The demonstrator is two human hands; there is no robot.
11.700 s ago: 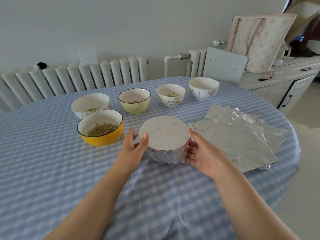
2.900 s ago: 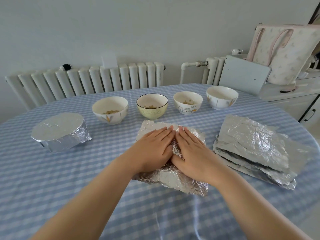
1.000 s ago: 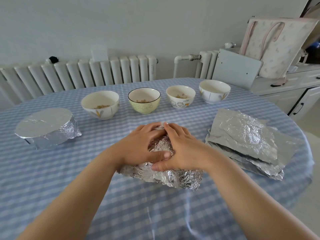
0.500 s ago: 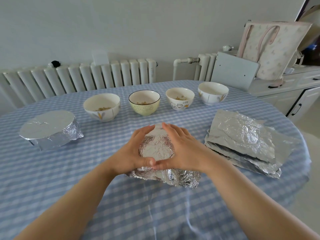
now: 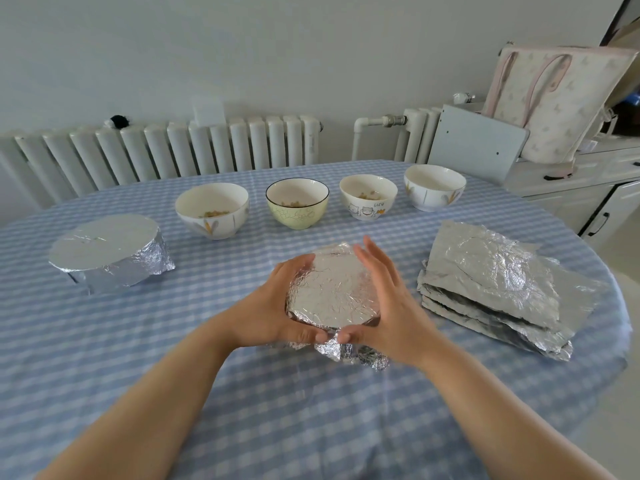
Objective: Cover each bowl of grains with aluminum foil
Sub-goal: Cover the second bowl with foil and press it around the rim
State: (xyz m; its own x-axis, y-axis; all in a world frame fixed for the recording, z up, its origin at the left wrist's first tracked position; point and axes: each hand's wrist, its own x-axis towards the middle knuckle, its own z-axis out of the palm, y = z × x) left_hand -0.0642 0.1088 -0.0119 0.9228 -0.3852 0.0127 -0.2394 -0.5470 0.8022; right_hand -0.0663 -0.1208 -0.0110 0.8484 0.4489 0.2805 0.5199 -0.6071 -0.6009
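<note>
We have both hands cupped around the bowl under the crinkled sheet of aluminium foil (image 5: 333, 295) near the middle of the round table with the blue-and-white checked cloth (image 5: 104, 341), because pressing from two sides moulds the sheet down over the rim. Our left hand (image 5: 273, 313) curls against the bowl's left wall, fingers partly bent and touching foil; our right hand (image 5: 384, 306) is flatter, fingers nearly straight along the right side, thumb tips almost meeting at the near edge where loose foil bunches. The finished foil-wrapped bowl (image 5: 107, 251) sits well apart at the left, out of the way. Four uncovered ceramic bowls (image 5: 298, 206) wait in a row behind, and the stack of spare foil sheets (image 5: 495, 282) lies just to our right, within easy reach, we judge, for the next bowl.
</note>
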